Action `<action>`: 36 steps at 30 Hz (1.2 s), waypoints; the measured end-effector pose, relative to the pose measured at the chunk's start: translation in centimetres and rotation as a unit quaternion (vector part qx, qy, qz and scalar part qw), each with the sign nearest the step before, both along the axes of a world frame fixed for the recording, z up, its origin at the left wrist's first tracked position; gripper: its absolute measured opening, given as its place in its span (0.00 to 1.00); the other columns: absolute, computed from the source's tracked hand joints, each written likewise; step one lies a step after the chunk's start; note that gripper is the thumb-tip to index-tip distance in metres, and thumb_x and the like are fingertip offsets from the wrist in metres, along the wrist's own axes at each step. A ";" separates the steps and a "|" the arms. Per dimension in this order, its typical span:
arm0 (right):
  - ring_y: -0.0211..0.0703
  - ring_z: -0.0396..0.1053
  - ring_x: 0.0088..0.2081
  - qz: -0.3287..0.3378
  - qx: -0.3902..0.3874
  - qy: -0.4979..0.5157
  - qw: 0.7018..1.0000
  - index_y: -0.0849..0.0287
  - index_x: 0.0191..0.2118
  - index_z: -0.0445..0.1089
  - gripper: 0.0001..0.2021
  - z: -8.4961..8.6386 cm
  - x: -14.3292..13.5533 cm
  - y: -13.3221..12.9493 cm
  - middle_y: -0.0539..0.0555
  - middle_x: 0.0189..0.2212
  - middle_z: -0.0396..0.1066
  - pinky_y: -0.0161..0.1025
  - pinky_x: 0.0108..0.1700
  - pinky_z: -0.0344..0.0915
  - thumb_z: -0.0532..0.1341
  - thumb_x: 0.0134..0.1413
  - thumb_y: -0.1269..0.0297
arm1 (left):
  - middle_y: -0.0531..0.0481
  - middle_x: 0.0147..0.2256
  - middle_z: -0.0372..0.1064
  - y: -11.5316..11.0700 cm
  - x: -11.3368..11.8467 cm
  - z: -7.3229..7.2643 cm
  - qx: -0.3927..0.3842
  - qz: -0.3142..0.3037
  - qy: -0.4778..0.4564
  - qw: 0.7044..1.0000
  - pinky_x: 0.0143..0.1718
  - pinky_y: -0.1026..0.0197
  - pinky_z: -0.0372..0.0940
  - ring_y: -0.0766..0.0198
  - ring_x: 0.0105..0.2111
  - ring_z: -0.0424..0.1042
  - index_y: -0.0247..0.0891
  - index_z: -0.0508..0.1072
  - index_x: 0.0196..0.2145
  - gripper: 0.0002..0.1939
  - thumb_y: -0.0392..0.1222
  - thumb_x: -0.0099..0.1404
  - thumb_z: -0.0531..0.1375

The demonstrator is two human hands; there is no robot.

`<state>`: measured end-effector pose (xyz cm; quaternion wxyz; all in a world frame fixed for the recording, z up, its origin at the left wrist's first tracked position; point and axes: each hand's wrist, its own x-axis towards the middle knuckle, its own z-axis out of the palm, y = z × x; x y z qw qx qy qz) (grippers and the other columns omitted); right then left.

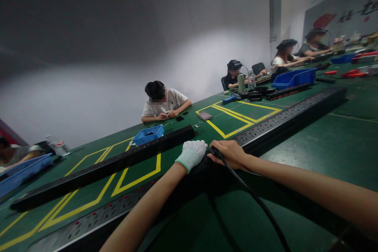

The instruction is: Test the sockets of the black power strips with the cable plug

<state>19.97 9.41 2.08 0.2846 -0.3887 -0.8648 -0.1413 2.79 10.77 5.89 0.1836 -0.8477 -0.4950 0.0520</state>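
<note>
A long black power strip (274,122) with many sockets and small red parts runs diagonally across the green table. My left hand (193,153), in a white glove with a green cuff, rests on the strip near its middle, its fingers curled; whether it grips the strip is hidden. Just right of it, my bare right hand (228,152) is closed around a black plug (216,152) at the strip. From the plug a black cable (254,197) hangs down toward the lower right. The plug's front end is hidden.
A second long black strip (103,169) lies beyond, left. Blue bins (148,134), (293,78) stand on the green table (330,138), marked with yellow tape. A person (165,104) sits opposite; several others sit farther off. A green bottle (241,83) stands at the back.
</note>
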 end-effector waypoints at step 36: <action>0.43 0.69 0.32 0.005 -0.026 0.008 1.000 0.58 0.40 0.63 0.14 0.2 0.1 -0.2 0.54 0.29 0.71 0.33 0.31 0.56 0.51 0.59 0.53 | 0.40 0.47 0.66 -1.3 -2.5 -1.3 -0.026 -0.078 0.015 0.996 0.43 0.55 0.65 0.57 0.46 0.68 0.38 0.62 0.51 0.15 0.35 0.69 0.45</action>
